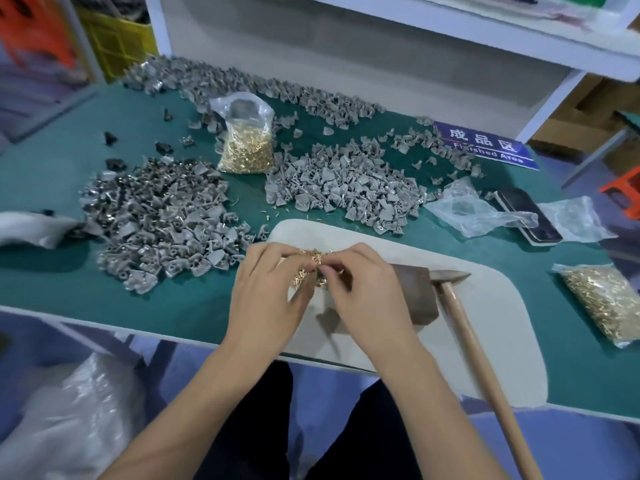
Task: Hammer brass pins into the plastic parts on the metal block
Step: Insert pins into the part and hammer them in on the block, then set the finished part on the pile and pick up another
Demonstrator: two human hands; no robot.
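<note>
- Fitting a pin into a part, by the look of it: left hand [266, 292] and right hand [363, 289] meeting over the white pad [485, 341] at the near edge of the table [52, 271].
- Left hand curled, fingers pinching a small grey plastic part [313, 279]; right hand curled too, thumb and forefinger nipped together at the same spot (whether on a pin or on the part itself, too small to tell).
- Loose brass pins [311, 256] heaped on the pad just behind the fingers; tiny, shiny, likely to slip and roll, best taken singly between fingertips.
- Metal block [417, 292] on the pad just right of the right hand, partly hidden by it; dull brown, blunt-edged, looks heavy and will probably stay put under blows.
- Hammer [460, 317] lying untouched, head against the block, pale wooden handle running toward the body; hold for the handle, well back from the head.
- Plastic parts light and stiff, wedge-shaped with a small boss; one more [329, 318] lying on the pad under the wrists.
- Grey heaps of parts: left pile [159, 223] flecked with brass, middle pile [339, 188] plain.
- Bags of pins: upright one [246, 140] behind, another [602, 303] far right.
</note>
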